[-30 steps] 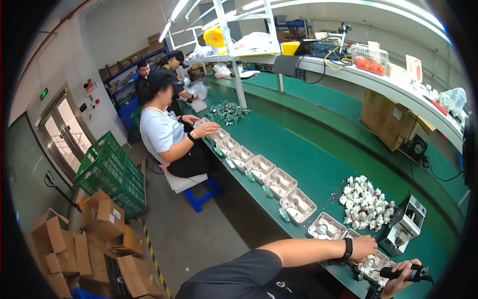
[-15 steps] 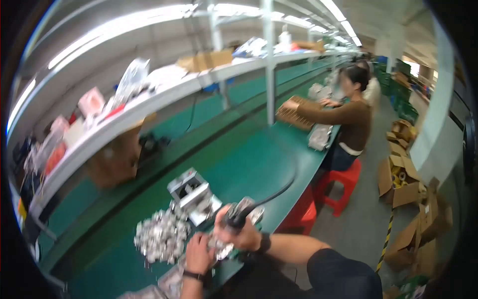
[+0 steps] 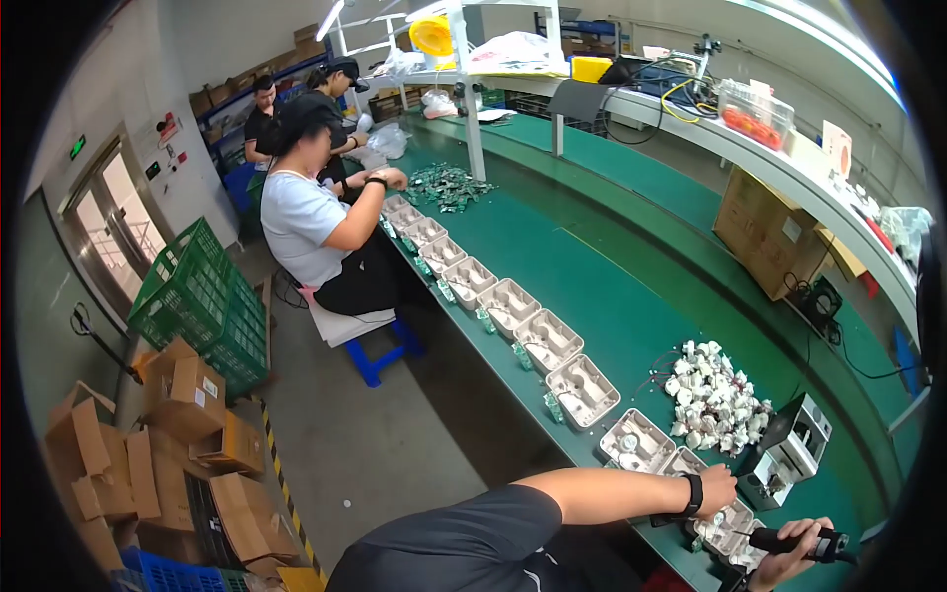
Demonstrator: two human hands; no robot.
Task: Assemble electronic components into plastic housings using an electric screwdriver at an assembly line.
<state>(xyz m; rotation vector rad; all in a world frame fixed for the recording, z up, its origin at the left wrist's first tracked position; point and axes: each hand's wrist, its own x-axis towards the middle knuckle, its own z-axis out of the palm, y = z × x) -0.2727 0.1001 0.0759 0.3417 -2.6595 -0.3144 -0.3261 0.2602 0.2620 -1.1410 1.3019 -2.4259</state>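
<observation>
My right hand [image 3: 795,555] is wrapped round a black electric screwdriver [image 3: 779,541] at the lower right. The tool's front end is over a light grey moulded plastic housing [image 3: 718,531] on the bench. My left hand [image 3: 717,490], a black band on its wrist, reaches across beside that housing, close to a silver and black metal box [image 3: 789,449]. Its fingers are curled together, and what they hold, if anything, is too small to make out. Behind the hands lies a heap of small white parts [image 3: 712,395] with thin wires.
More grey housings [image 3: 582,388] line the bench edge, with green circuit boards [image 3: 553,407] beside them. A co-worker [image 3: 314,212] sits farther along near a pile of boards [image 3: 449,185]. Green crates [image 3: 202,306] and cardboard boxes [image 3: 178,395] stand on the floor at left. A shelf [image 3: 681,113] runs above.
The view has swung to the left, now showing the row of housings and another co-worker. My left hand has moved towards the metal box; my right hand still holds the electric screwdriver.
</observation>
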